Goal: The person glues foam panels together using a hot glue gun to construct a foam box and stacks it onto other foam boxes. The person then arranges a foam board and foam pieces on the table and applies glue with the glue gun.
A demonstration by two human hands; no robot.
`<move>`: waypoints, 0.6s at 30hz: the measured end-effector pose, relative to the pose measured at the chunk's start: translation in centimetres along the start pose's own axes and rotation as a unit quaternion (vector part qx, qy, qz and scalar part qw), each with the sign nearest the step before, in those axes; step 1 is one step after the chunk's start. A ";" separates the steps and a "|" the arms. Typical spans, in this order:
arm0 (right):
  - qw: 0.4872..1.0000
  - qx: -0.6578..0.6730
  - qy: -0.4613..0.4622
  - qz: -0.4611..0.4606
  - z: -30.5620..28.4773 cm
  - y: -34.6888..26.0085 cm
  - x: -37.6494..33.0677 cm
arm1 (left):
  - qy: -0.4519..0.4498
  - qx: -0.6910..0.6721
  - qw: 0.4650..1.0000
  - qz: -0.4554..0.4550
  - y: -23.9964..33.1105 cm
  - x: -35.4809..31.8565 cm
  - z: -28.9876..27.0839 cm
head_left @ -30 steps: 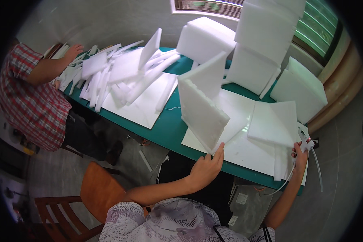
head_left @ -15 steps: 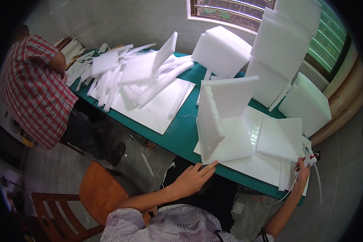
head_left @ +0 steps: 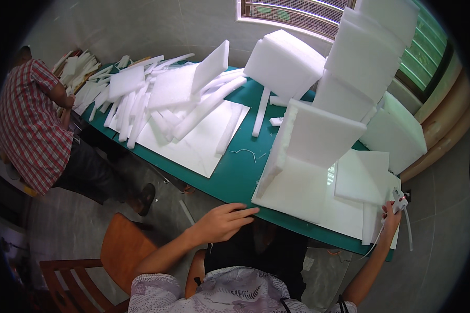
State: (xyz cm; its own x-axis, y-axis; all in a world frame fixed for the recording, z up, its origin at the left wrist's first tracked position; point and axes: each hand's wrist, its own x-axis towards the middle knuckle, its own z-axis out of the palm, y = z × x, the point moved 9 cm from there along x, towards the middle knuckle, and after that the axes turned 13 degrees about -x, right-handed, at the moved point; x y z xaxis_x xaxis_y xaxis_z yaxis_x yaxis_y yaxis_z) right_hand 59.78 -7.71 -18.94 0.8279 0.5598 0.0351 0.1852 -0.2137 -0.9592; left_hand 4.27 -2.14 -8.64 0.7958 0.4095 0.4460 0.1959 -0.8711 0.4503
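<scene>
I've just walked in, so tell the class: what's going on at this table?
A person's right hand grips a white tool at the table's right end. The left hand holds nothing, its fingertips close to the near left corner of an open foam shape made of a base and two upright walls. Loose foam strips lie piled farther left, where a co-worker in a checked shirt stands by the green table.

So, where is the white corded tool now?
The tool is at the head view's right, in the right hand, near the right end of the green table.
</scene>
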 end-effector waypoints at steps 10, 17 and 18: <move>0.908 -0.304 0.047 -0.284 2.4 -8.1 -3.0 | 0.317 0.073 0.930 -0.170 -15.1 2.8 -17.2; 0.867 -0.377 0.050 -0.321 4.0 -11.6 -4.0 | 0.317 0.329 0.839 -0.295 -28.2 10.1 -20.3; 0.864 -0.378 0.041 -0.331 4.4 -11.8 -4.0 | 0.316 0.308 0.845 -0.303 -29.6 10.4 -20.8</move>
State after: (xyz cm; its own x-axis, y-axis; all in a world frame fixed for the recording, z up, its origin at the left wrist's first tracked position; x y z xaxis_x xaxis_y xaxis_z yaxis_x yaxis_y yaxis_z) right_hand 51.97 -3.91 -8.98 0.4365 0.7084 0.5546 0.8997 -0.3472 -0.2646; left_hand -5.17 33.52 -1.17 0.0148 0.7243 0.6893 0.8733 -0.3451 0.3438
